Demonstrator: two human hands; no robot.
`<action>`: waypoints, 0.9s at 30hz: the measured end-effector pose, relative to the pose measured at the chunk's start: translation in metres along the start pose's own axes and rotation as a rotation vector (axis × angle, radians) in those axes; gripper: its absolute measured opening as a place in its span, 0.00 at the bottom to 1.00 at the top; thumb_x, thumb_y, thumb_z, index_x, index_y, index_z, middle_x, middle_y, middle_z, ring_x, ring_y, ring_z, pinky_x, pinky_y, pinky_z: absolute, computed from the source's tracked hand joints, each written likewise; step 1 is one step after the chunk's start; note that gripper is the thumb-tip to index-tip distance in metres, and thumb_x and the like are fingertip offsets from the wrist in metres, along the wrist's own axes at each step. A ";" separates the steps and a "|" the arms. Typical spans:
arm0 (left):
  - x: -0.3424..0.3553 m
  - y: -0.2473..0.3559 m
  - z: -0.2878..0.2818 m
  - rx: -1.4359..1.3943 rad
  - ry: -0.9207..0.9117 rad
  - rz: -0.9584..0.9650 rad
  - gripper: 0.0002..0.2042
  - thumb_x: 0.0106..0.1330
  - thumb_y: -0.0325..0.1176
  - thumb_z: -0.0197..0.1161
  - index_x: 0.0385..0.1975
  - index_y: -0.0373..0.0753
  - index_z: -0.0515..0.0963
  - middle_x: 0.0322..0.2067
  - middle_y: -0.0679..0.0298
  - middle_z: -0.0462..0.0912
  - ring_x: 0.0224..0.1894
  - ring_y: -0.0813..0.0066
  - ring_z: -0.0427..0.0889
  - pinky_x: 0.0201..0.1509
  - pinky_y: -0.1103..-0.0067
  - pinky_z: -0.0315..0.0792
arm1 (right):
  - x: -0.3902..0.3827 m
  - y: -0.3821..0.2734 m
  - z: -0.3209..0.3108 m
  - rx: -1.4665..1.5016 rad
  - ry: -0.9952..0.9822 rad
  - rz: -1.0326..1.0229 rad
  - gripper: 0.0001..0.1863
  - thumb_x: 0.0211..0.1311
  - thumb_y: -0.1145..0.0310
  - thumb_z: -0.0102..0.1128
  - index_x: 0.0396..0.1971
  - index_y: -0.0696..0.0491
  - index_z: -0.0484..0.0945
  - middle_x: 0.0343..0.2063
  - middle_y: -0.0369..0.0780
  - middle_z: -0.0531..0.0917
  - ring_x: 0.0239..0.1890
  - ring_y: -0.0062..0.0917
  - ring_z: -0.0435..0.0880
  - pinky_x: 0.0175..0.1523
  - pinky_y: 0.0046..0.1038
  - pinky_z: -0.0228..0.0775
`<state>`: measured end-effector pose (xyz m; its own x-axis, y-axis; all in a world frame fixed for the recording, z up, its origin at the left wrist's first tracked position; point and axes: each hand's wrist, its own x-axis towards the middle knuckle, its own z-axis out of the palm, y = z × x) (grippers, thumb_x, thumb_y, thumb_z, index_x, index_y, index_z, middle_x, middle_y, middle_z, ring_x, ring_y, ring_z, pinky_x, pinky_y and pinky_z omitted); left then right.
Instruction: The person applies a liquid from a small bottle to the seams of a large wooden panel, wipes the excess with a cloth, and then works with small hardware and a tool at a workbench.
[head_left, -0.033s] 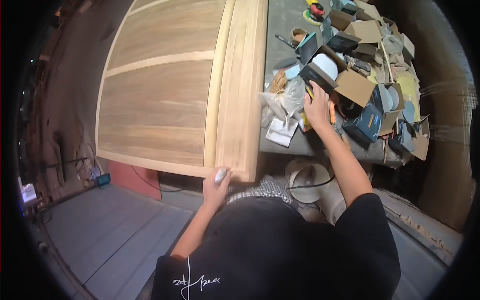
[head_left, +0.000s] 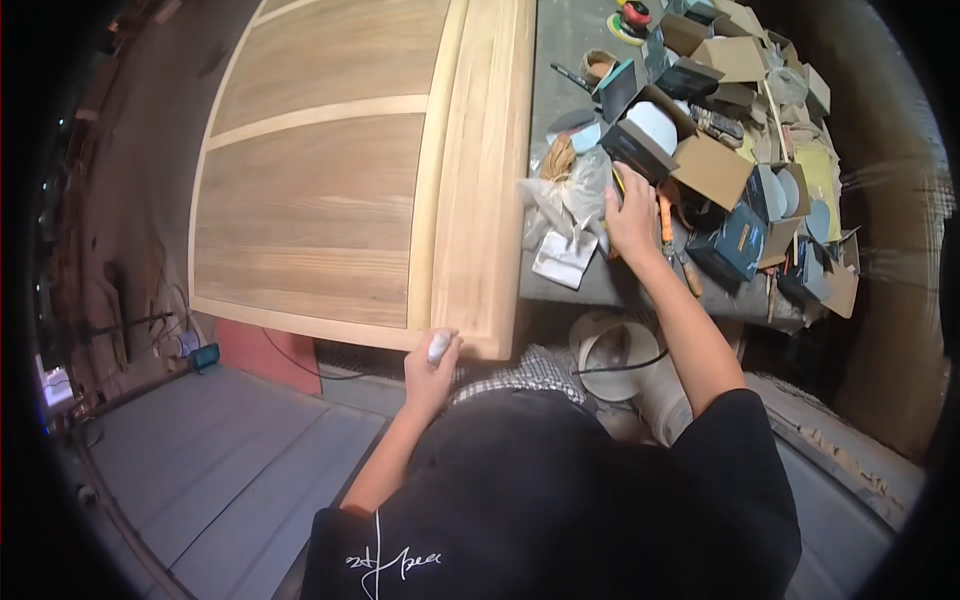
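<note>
My left hand (head_left: 430, 370) is closed round a small white tube-shaped thing (head_left: 439, 347), its rounded end showing above the fist. It rests at the near edge of a pale wooden panel (head_left: 482, 200) with framed, darker insets. On the cluttered bench to the right, my right hand (head_left: 632, 212) has its fingers closed on a slim yellow-and-black tool (head_left: 619, 181), whose kind I cannot make out. A crumpled clear plastic bag (head_left: 572, 200) lies just left of that hand. An orange-handled tool (head_left: 666, 220) lies right of it.
Open cardboard boxes (head_left: 712, 172) with round sanding discs (head_left: 652, 128) crowd the bench. A red-and-black sander (head_left: 632, 18) sits at its far end. White folded paper (head_left: 564, 260) lies near the front. Below stands a whitish bucket (head_left: 615, 355) with a dark cable across it.
A yellow patch below my right hand shows much less now, and the hand has shifted very slightly. My left hand stays at the panel's edge with the white tube-shaped thing.
</note>
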<state>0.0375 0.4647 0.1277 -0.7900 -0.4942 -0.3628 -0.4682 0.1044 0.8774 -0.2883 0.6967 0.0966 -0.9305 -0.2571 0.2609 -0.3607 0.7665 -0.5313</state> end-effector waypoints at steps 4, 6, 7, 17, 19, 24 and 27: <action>0.011 -0.022 -0.013 -0.070 -0.059 -0.007 0.11 0.74 0.33 0.61 0.50 0.34 0.79 0.40 0.61 0.84 0.44 0.78 0.81 0.51 0.79 0.74 | -0.057 -0.034 -0.001 0.181 -0.018 -0.079 0.14 0.64 0.72 0.58 0.49 0.55 0.80 0.45 0.46 0.81 0.49 0.43 0.79 0.56 0.39 0.70; 0.024 -0.025 -0.021 -0.031 -0.155 0.041 0.13 0.75 0.35 0.59 0.52 0.35 0.77 0.46 0.60 0.83 0.48 0.76 0.80 0.54 0.78 0.73 | -0.092 -0.039 -0.005 0.258 -0.111 0.101 0.10 0.65 0.73 0.58 0.45 0.56 0.81 0.40 0.45 0.82 0.42 0.40 0.81 0.49 0.36 0.73; 0.033 -0.033 -0.024 -0.047 -0.209 0.056 0.13 0.76 0.36 0.58 0.53 0.35 0.76 0.49 0.58 0.81 0.52 0.73 0.78 0.57 0.76 0.71 | -0.110 -0.039 -0.004 0.303 -0.131 0.191 0.09 0.67 0.73 0.57 0.43 0.55 0.82 0.37 0.44 0.82 0.37 0.37 0.81 0.44 0.34 0.74; 0.079 -0.049 -0.053 0.119 -0.424 0.037 0.15 0.73 0.37 0.61 0.54 0.35 0.76 0.46 0.56 0.78 0.49 0.67 0.78 0.56 0.74 0.71 | -0.144 -0.045 0.040 -0.201 -0.310 -0.033 0.30 0.53 0.69 0.70 0.59 0.48 0.74 0.59 0.44 0.76 0.63 0.42 0.70 0.67 0.43 0.61; 0.086 -0.052 -0.052 0.105 -0.473 -0.110 0.20 0.72 0.41 0.64 0.55 0.33 0.76 0.42 0.56 0.84 0.44 0.73 0.80 0.50 0.75 0.73 | -0.133 -0.034 0.052 -0.332 -0.329 -0.089 0.34 0.53 0.66 0.73 0.62 0.47 0.72 0.62 0.46 0.74 0.66 0.43 0.68 0.70 0.44 0.59; 0.101 -0.042 -0.054 0.171 -0.684 -0.127 0.19 0.74 0.41 0.62 0.55 0.34 0.76 0.37 0.59 0.84 0.40 0.72 0.80 0.48 0.73 0.74 | -0.126 -0.007 0.066 -0.364 -0.283 -0.286 0.24 0.60 0.63 0.69 0.56 0.49 0.78 0.57 0.48 0.77 0.59 0.42 0.75 0.69 0.44 0.61; 0.108 -0.055 -0.051 0.212 -0.700 -0.005 0.17 0.75 0.40 0.61 0.55 0.34 0.75 0.35 0.67 0.79 0.37 0.81 0.75 0.44 0.80 0.72 | -0.132 -0.012 0.065 -0.281 -0.157 -0.357 0.15 0.63 0.69 0.63 0.49 0.55 0.80 0.47 0.47 0.82 0.53 0.41 0.79 0.65 0.42 0.66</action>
<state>-0.0023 0.3613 0.0563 -0.8226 0.1650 -0.5442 -0.4827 0.3033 0.8216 -0.1654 0.6834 0.0164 -0.7577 -0.6023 0.2513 -0.6485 0.7380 -0.1866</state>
